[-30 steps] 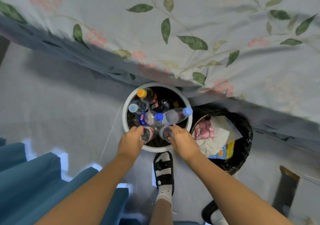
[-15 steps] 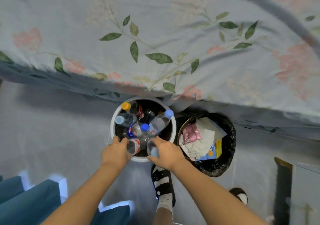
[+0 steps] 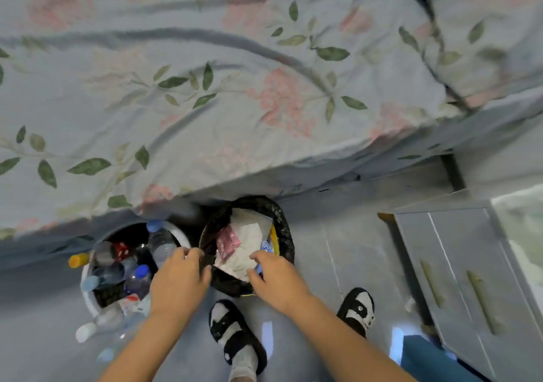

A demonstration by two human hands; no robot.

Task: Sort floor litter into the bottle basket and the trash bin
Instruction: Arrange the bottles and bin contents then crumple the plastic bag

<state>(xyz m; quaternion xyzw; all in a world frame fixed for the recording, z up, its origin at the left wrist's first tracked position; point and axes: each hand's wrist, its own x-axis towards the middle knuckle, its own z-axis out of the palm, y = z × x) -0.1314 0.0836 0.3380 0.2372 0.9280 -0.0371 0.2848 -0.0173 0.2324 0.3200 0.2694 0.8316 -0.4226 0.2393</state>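
Floral bedsheet (image 3: 235, 87): fills the upper view, overhanging both containers. Grey cabinet (image 3: 470, 278): at right. Black-lined trash bin (image 3: 286, 234): on floor, holding paper and wrappers. White bottle basket (image 3: 88, 296): just left, full of plastic bottles. Left hand (image 3: 179, 284): fingers curled over the bin's near-left rim. Right hand (image 3: 274, 278): fingers bent onto the paper; grip unclear.

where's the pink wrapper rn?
Head view, centre: the crumpled pink foil wrapper lies in the black-lined trash bin, on white paper, between both hands.
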